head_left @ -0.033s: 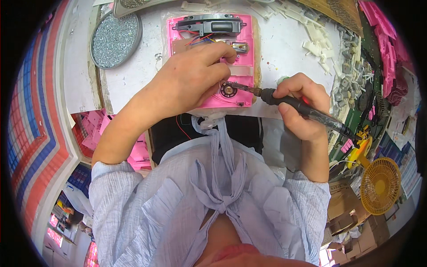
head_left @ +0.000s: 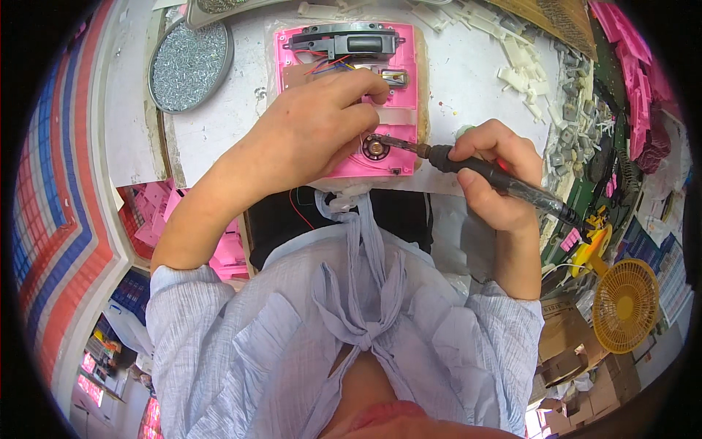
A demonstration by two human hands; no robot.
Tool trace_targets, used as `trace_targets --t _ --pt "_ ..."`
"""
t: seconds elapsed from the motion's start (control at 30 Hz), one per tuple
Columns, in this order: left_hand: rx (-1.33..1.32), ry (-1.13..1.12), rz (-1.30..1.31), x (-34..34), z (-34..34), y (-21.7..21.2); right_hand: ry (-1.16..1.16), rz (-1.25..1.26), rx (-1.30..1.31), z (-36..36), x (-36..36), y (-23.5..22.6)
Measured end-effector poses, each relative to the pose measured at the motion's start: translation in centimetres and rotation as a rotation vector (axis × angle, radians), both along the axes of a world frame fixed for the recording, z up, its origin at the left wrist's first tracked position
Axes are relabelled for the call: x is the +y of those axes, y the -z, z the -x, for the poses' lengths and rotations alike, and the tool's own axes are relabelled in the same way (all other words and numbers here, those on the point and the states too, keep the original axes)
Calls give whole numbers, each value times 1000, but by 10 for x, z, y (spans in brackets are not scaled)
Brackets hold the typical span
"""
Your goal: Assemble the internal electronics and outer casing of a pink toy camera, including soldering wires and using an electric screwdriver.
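My right hand (head_left: 504,172) grips a soldering iron (head_left: 512,184) with a black handle. The iron's metal tip reaches left to a small round speaker (head_left: 376,148) with a dark rim, set in a pink plastic housing (head_left: 409,121). My left hand (head_left: 314,124) lies over the housing's left part, fingers curled and pressed together beside the speaker. What its fingertips hold is hidden; a thin pale wire shows close by. Above the hand, a long black plastic part (head_left: 358,45) sits in the housing. Red, blue and yellow wires (head_left: 330,64) run beneath it towards a brown board (head_left: 296,75).
A round tray of small metal screws (head_left: 190,66) stands at the left. White plastic parts (head_left: 523,77) and small grey parts (head_left: 574,124) lie heaped at the right. Beyond them are pink plastic pieces (head_left: 629,66) and a yellow fan (head_left: 625,306). Pink parts (head_left: 155,212) fill a space lower left.
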State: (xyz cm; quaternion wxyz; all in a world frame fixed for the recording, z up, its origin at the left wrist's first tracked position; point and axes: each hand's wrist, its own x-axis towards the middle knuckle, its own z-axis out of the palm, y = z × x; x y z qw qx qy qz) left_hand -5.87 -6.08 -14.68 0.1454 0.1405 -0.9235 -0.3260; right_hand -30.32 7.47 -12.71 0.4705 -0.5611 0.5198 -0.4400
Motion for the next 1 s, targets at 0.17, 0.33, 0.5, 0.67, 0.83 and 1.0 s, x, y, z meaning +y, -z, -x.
trace_targets --t 0.17,0.33,0.5,0.67,0.83,1.0 --pt "-11 8 4 0 1 -2 5 -3 16 4 3 -2" --pt "1 11 10 0 0 -1 96 29 -12 12 13 -7" --pt "44 44 -66 -4 -2 -2 226 33 -54 21 31 -5" --pt "113 28 -160 -8 -5 8 300 58 -72 27 35 -8" --pt "73 -88 -209 0 -1 7 315 87 -87 33 37 -5" --pt "77 -11 -16 -1 -1 9 301 117 -67 24 30 -6"
